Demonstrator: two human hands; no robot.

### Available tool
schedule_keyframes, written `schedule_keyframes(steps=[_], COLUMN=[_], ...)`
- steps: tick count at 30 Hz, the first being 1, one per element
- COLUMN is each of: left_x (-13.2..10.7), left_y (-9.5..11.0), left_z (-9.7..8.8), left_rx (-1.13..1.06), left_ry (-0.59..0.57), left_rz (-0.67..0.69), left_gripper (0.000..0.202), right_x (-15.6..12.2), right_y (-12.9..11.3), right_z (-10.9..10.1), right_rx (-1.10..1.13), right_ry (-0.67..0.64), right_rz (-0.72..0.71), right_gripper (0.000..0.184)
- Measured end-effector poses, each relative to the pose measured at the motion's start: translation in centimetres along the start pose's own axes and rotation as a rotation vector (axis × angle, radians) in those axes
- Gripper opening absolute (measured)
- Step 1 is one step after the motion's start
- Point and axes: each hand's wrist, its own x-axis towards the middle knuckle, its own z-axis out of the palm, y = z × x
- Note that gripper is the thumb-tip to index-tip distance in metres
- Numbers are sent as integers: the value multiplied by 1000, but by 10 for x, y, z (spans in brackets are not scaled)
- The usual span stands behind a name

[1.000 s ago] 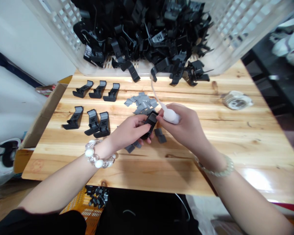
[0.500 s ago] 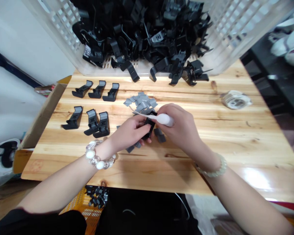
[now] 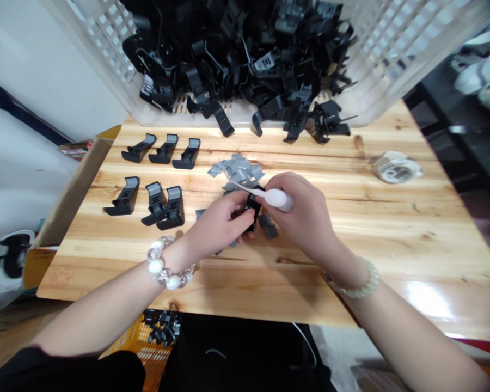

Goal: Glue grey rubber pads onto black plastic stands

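Note:
My left hand (image 3: 216, 226) is closed around a small black plastic part (image 3: 253, 209) over the middle of the wooden table (image 3: 392, 228). My right hand (image 3: 302, 215) grips a white bottle with a long thin nozzle (image 3: 275, 197); the nozzle lies sideways, pointing left over the black part. A loose heap of small grey pads (image 3: 239, 169) lies just behind the hands, and a few more pads (image 3: 267, 225) lie under them. Each wrist wears a bead bracelet.
Two rows of three black parts with grey pads (image 3: 159, 202) stand at the left. A big white crate (image 3: 375, 60) full of black parts spans the back. A tape roll (image 3: 394, 167) lies right; a cardboard box (image 3: 73, 185) and a yellow basket (image 3: 147, 351) sit at the left edge and below.
The white bottle's nozzle swung from pointing up and away to lying sideways to the left. Both hands stayed together over the black part, shifting only slightly.

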Motion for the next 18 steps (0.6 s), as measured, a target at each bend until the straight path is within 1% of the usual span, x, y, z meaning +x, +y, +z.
schedule_keyframes(steps=[3, 6, 9, 12, 18], left_x=[-1, -1, -2, -2, -2], left_y=[-1, -1, -2, -4, -7], left_z=[1, 1, 1, 1, -1], left_rx=[-3, 8, 43, 86, 204], left_ry=[17, 25, 12, 2, 10], left_rz=[2, 3, 24, 41, 79], left_gripper=[16, 15, 13, 13, 10], right_x=[0, 2, 5, 6, 9], right_y=[-1, -1, 0, 2, 1], right_z=[0, -1, -2, -3, -8], right_rx=[19, 94, 150, 170, 162], right_ry=[13, -21, -53, -63, -116], right_rz=[68, 177, 268, 289, 275], right_gripper=[11, 12, 18, 19, 16])
